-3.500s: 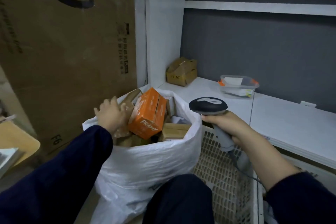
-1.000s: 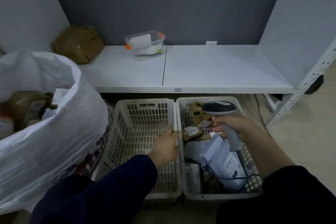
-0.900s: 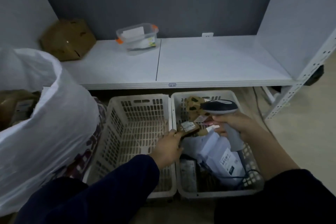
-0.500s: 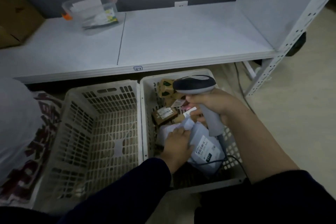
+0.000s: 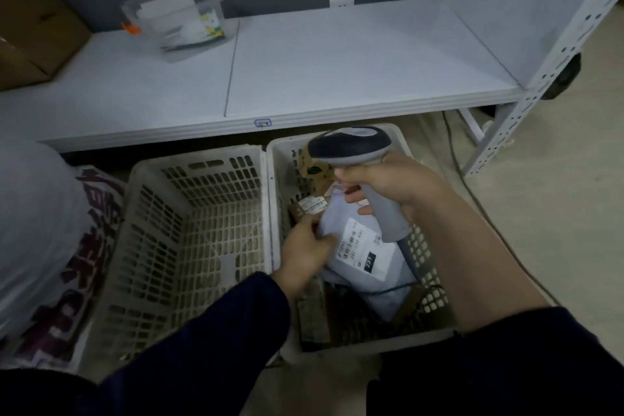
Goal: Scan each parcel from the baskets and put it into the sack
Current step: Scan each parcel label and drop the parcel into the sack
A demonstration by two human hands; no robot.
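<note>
Two cream plastic baskets stand side by side on the floor. The left basket [image 5: 189, 233] holds nothing that I can see. In the right basket [image 5: 422, 314] lie a white poly-bag parcel [image 5: 368, 267] with a barcode label, small brown parcels [image 5: 312, 165] behind it and a dark flat one in front. My left hand [image 5: 304, 253] grips the white parcel's left edge. My right hand [image 5: 391, 186] holds the grey and black barcode scanner [image 5: 351, 145] just above that parcel. The white sack [image 5: 37, 230] with dark red print bulges at the left edge.
A low white shelf [image 5: 337, 64] runs above the baskets, carrying a clear lidded box [image 5: 175, 17] with orange clips and a brown carton [image 5: 30, 34] at the far left. A perforated white upright [image 5: 540, 78] stands at the right. The scanner's cable [image 5: 472, 206] trails over the beige floor.
My left hand left the sack, crossed to the right basket and closed on the white parcel, which now sits slightly raised with its label up. The view swung right and down.
</note>
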